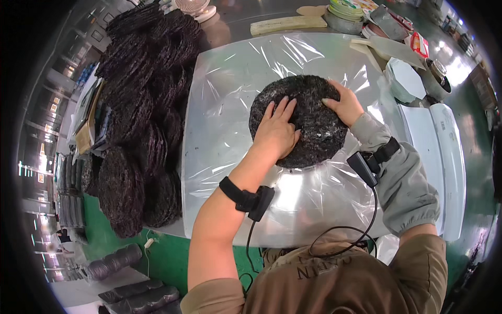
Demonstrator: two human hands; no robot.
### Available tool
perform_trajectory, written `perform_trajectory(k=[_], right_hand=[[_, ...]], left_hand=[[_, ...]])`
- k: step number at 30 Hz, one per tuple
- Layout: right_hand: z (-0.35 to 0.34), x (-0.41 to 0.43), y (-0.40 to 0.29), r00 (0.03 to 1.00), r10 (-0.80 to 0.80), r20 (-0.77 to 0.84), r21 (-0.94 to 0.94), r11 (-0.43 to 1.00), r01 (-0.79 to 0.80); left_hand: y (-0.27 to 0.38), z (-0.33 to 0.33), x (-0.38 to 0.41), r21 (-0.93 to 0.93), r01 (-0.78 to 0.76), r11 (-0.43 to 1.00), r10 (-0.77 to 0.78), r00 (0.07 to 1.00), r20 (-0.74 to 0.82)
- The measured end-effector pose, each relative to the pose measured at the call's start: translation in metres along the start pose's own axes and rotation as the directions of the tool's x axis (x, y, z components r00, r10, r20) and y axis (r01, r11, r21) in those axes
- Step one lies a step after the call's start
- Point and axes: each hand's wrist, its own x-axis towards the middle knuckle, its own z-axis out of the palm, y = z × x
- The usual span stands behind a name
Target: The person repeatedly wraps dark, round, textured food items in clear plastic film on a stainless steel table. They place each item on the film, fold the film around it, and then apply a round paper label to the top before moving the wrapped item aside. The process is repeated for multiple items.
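Observation:
A round, black cake of what looks like dried seaweed (310, 121) lies on a sheet of clear plastic film (231, 157) spread over the work surface. My left hand (276, 131) rests on top of the cake with its fingers apart, pressing no visible edge. At the cake's right rim, my right hand (346, 103) has its thumb on the upper face and its other fingers around the edge, partly hidden. Creases and glare cross the film all around the cake.
Tall stacks of similar dark cakes (133, 78) stand along the left. A roll of white plastic film (449, 168) lies at the right. Behind are a pale wooden strip (288, 25), a tin of round labels (345, 19) and a small fan (192, 6). Cables hang from both wrist devices.

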Motion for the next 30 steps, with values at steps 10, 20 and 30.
perform_trajectory(k=[10,20,30], right_hand=[[0.006,-0.025,-0.036,0.824,-0.409,0.393,-0.588,0.577,0.566],[0.01,-0.032,-0.028,0.804,-0.097,0.586,-0.753,0.302,0.585],[0.04,0.032,-0.052,0.722,-0.065,0.689,-0.343,0.849,0.403]], left_hand=[[0.004,0.004,0.0,0.062,-0.025,0.998,0.018,0.994,0.11],[-0.005,0.018,0.009,-0.04,0.093,0.995,-0.084,0.98,0.181],[0.013,0.008,0.008,-0.062,0.036,0.997,-0.008,0.915,0.404]])
